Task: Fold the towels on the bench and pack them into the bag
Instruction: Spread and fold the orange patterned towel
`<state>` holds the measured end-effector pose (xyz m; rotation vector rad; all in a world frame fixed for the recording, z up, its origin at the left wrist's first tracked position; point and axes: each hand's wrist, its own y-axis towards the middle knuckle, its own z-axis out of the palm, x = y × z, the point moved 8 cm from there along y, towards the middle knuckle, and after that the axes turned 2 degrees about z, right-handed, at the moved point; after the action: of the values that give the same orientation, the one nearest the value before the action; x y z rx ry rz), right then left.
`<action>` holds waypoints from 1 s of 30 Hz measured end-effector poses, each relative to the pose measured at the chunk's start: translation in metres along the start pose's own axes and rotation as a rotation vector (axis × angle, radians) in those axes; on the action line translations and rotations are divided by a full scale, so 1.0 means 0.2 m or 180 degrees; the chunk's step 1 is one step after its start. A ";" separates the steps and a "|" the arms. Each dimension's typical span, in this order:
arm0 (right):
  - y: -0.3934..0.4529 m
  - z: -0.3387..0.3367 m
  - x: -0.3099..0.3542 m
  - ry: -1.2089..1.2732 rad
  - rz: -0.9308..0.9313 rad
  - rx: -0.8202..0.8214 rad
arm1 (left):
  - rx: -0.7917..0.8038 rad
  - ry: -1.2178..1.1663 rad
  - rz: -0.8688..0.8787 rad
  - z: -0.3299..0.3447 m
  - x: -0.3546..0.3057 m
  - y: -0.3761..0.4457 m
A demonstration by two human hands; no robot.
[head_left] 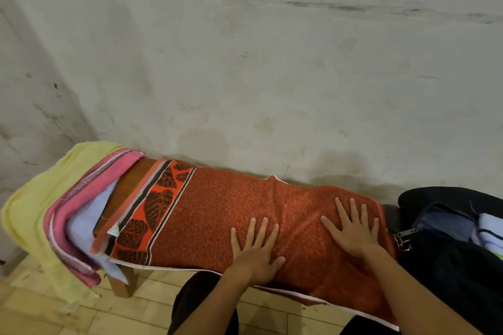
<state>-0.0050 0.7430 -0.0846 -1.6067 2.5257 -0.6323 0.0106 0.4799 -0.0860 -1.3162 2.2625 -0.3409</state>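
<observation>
Head view: left hand [255,250] and right hand [353,228] pressed flat, fingers spread, on orange towel [217,212] covering worktop [136,179]. Far left, stacked yellow towel [40,190], pink towel [87,185]. Right, dark bag [449,253], unzipped, holding what looks like a folded pale towel [490,231].

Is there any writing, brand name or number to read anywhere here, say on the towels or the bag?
None can be read.
The small white tag at the corner of the orange towel: too small and blurred to tell whether it bears print.
The metal zipper pull on the dark bag: may carry a mark, but it is too small to read.
The pink, yellow and pale blue towels show no lettering.
</observation>
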 end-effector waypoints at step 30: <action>-0.20 0.05 0.09 0.0073 -0.0298 -0.0853 | -0.0795 -0.0297 -0.1325 -0.29 0.91 -0.06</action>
<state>0.0235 0.7105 -0.0761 -1.8191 2.6590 -0.3314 -0.0851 0.3146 -0.0849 -1.8959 1.9901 -0.1332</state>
